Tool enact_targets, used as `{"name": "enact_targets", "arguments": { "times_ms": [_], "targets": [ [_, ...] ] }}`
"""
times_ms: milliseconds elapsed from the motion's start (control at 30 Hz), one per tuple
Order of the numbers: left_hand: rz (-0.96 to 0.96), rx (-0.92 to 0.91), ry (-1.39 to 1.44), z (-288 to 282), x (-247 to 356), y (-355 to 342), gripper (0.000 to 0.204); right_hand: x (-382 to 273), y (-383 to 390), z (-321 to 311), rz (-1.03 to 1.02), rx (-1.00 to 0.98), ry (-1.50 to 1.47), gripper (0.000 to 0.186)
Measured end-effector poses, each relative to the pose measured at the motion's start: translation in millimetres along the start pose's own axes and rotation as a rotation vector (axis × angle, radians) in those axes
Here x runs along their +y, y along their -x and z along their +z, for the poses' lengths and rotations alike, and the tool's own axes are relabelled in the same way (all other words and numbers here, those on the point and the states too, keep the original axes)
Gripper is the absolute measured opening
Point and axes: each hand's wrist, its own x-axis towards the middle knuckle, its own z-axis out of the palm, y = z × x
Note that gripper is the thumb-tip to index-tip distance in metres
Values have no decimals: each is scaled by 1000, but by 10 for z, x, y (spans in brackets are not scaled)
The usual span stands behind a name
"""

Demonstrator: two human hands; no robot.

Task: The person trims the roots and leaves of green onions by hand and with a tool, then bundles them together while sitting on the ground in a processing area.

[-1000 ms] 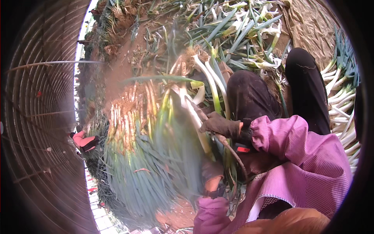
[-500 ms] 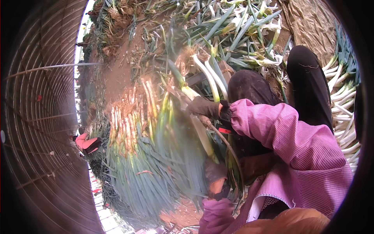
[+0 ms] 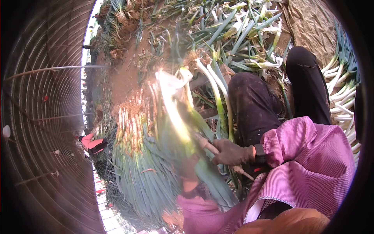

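Observation:
My left hand (image 3: 187, 168), gloved and blurred, is closed around a large green onion (image 3: 171, 105). Its bright white shaft points up and away, with a pale loose strip of skin (image 3: 177, 80) curling at the tip. The leaves trail down past my wrist. My right hand (image 3: 235, 153), in a dark glove, is wrapped around a brown stick-like tool (image 3: 207, 143). One end of the tool lies close to the onion; the other sticks out below my palm. Just beyond, two cleaned green onions (image 3: 213, 84) lean against my knee.
To the left lies a big pile of unpeeled green onions (image 3: 136, 156), roots away from me. Stripped leaves (image 3: 241, 31) litter the far ground. Clean white onions (image 3: 344, 107) are stacked at right beside a brown sheet (image 3: 311, 27). Farther left is another person (image 3: 93, 143) under the arched frame.
My right hand has moved down and toward me with the tool. My left hand has shifted left and up. The onion's white shaft now shows, with loose skin at its tip.

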Motion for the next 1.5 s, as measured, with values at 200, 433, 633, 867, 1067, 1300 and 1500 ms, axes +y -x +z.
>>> {"name": "enact_targets", "arguments": {
  "times_ms": [200,433,633,867,1067,1300,1500],
  "targets": [
    [-24,-7,-416,162,239,-416,68,141,461,239,-13,189,-24,39],
    [116,41,-699,481,336,-71,73,144,181,-63,143,195,-180,35],
    [29,16,-633,812,260,498,78,463,-32,-172,69,187,-280,28],
    [-288,-21,-322,1052,104,804,90,417,-117,-248,159,117,-177,32],
    [-64,-144,-241,991,-14,993,62,260,-277,-270,95,145,-120,28],
    [-422,-20,739,867,401,1273,43,641,-703,-271,-47,41,-110,26],
    [-339,-103,1077,825,416,1369,51,856,-756,-316,-479,-53,231,29]
  ]
}}
